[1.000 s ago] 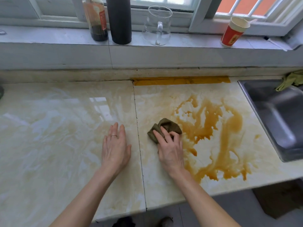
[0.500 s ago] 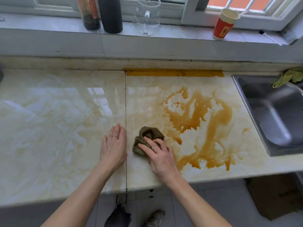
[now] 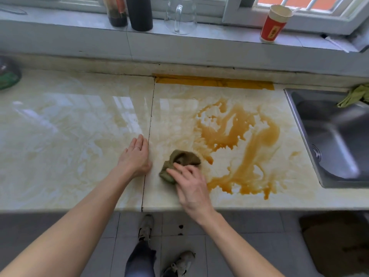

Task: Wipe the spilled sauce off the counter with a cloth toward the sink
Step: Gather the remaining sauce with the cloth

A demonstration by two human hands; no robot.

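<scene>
Left hand (image 3: 136,156) lies flat, fingers released, on the table (image 3: 60,126); right hand (image 3: 190,182) presses the cloth (image 3: 182,157) beside the sauce (image 3: 219,134).

From my right hand (image 3: 191,184), which presses on the cloth (image 3: 179,160), the way to the sink (image 3: 305,136) runs over flat tabletop (image 3: 60,136) with only the wet sauce (image 3: 239,136) lying on it. The sink's rim sits about level with that surface. A green rag (image 3: 353,95) hangs at the sink's far corner, off that line. My left hand (image 3: 137,156) lies flat just left of the cloth and blocks that side. Farther left I see open tabletop up to a dark thing (image 3: 8,76) at the edge. The bottle (image 3: 116,13), flask (image 3: 139,15), jug (image 3: 180,17) and cup (image 3: 274,25) stand on the sill (image 3: 219,35), behind and above.
</scene>
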